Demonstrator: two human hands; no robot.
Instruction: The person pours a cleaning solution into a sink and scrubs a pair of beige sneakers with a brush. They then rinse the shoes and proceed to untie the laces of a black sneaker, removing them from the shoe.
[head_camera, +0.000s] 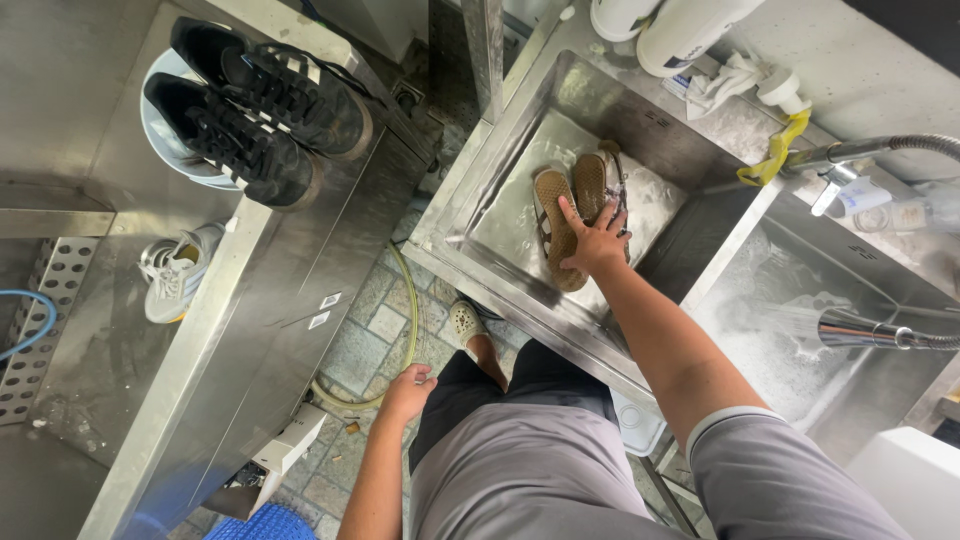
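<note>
- A pair of brown-soled shoes (572, 212) lies sole-up in a steel sink basin (500, 215), far centre.
- The right hand (596, 243) presses on them, fingers spread, grasping nothing.
- The left hand (408, 390) hangs loosely curled, empty, near a hose (405, 330).
- Black sneakers (255, 105) rest on the steel counter (270, 330), far left.

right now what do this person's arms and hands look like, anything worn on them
Both hands, the left hand and right hand, are bare: no gloves, rings or watch visible. The forearms are uncovered. The right arm wears a short grey sleeve with a pale band at its edge.
</note>
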